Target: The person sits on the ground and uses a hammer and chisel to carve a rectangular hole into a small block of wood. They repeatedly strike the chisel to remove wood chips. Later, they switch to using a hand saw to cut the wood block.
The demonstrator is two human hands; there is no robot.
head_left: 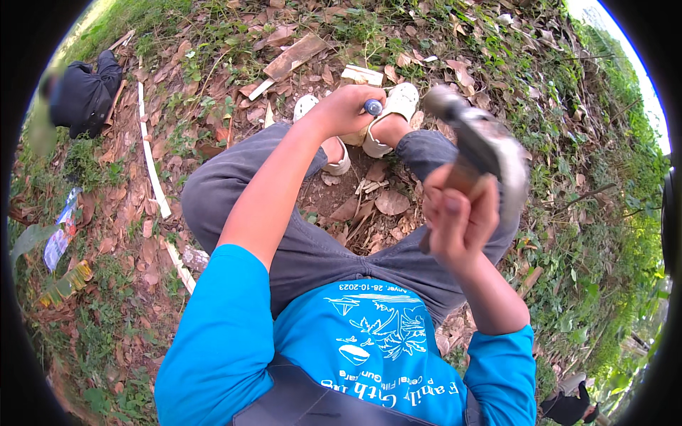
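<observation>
Head view, looking down on a seated or squatting person outdoors. Left hand is stretched out to the far side, between the knees, fingers closed around a short tool with a dark blue handle end that shows above the fist; the rest of the tool is hidden by the hand. The fist sits just above the two feet in pale sandals, on bare soil. Right hand is raised near the camera on the right, fingers wrapped tightly round the wooden handle of a hammer; the grey metal head is blurred and points up and to the far left, well apart from the left hand. Person wears grey trousers and a bright blue long-sleeved shirt with a white printed drawing on the chest. Ground between the legs: brown dry leaves and small twigs. Far side: a flat brown piece of board and a small pale block lying among leaves and weeds. Left: a long thin white strip on the ground, and at the far left another person in dark clothes, crouched low.
</observation>
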